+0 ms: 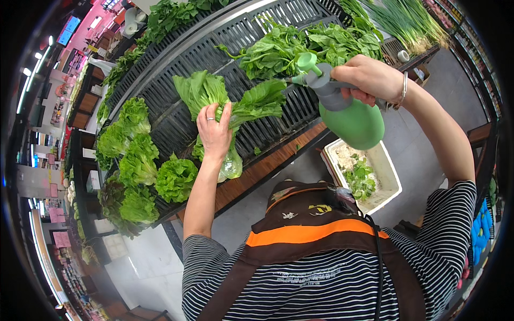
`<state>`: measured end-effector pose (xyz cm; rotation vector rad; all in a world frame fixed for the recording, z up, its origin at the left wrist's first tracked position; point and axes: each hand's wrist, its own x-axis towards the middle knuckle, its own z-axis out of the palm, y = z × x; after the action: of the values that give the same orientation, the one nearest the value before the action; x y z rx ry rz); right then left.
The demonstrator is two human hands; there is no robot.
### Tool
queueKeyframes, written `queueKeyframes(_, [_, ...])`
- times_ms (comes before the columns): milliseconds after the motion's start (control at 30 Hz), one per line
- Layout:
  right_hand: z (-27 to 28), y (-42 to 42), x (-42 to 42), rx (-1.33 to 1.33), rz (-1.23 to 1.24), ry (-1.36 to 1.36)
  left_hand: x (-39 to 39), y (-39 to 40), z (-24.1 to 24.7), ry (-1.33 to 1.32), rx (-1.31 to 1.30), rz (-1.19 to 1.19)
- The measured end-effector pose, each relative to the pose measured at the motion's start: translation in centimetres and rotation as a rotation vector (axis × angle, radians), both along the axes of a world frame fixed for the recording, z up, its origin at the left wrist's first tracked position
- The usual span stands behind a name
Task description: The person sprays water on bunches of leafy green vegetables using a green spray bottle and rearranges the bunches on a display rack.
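Note:
My left hand (215, 128) grips a head of leafy greens (200, 90) on a black slatted display rack (168, 128), parting its leaves; one broad leaf (261, 102) spreads to the right. Pale thick stems (231, 162) of greens show below that hand, near the front edge. In my right hand (367, 80) is a green pump spray bottle (351, 124) with a grey collar, held by its handle. Its nozzle (297, 80) points left, close to the tip of the spread leaf. No spray can be made out.
Lettuce heads (138, 160) line the rack's left side. Bunches of dark leafy greens (277, 48) lie at its far side, with scallions (405, 24) at upper right. A white foam box (389, 180) holding leaf scraps stands on the floor below. A wooden ledge (277, 162) edges the rack.

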<state>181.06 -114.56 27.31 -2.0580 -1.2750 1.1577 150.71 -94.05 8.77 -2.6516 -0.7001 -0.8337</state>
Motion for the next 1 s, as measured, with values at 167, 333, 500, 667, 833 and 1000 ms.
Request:
queueKeyframes(167, [-1.1, -0.9, -0.8, -0.062, 0.042, 0.042, -0.4, -0.5, 0.0, -0.056, -0.026, 0.059])
queueKeyframes(333, [-2.1, -1.2, -0.3, 0.003, -0.102, 0.070, -0.1, -1.5, -0.7, -0.078, -0.097, 0.139])
queueKeyframes(500, [-1.6, -1.2, -0.6, -0.016, -0.077, 0.053, 1.1, -3.0, -1.4, -0.190, -0.240, 0.204])
queueKeyframes(667, [-2.1, -0.9, -0.9, -0.023, -0.040, 0.052, 3.8, -3.3, -3.8, -0.342, -0.842, 0.356])
queueKeyframes(833, [-2.8, 0.0, -1.0, -0.043, -0.114, 0.161, 5.9, -3.1, -8.2, -0.857, -1.806, 0.290])
queueKeyframes(1000, [-3.4, 1.8, -2.2, -0.107, -0.049, 0.215, 6.2, -3.0, -13.7, -0.811, -1.774, 0.377])
